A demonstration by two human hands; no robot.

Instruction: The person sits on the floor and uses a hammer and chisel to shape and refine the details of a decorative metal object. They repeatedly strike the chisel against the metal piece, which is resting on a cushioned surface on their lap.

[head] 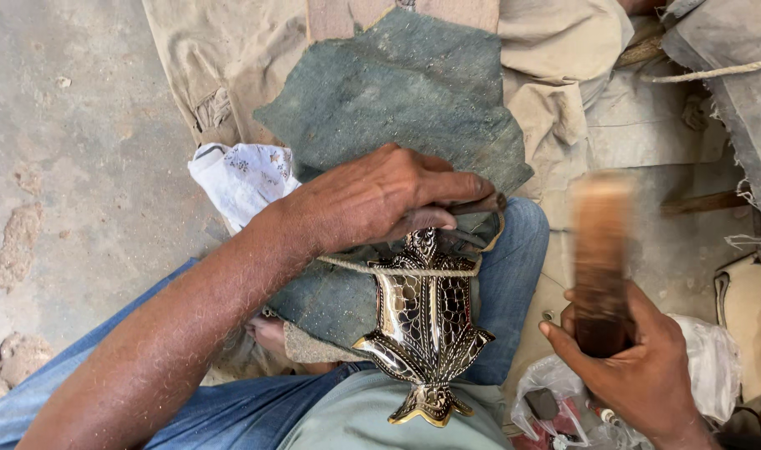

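Concrete floor (80, 167) beside blurred mallet (601, 250)

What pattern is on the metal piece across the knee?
Black with silver scale-like engraving and gold edges on the metal piece; head view.

In the middle of the frame a shiny black and gold metal fish shape (424, 329) lies on a grey-green cloth pad (397, 100) over the person's blue jeans (513, 275). A thin rope (397, 270) runs across the fish and presses on it. The left hand (380, 198) rests on the top of the fish and pinches a thin dark metal tool (479, 204). At the right of the frame, the right hand (634, 367) grips a brown wooden stick (601, 258), which looks blurry. A white printed cloth (239, 179) lies left of centre, on the grey floor (72, 150).
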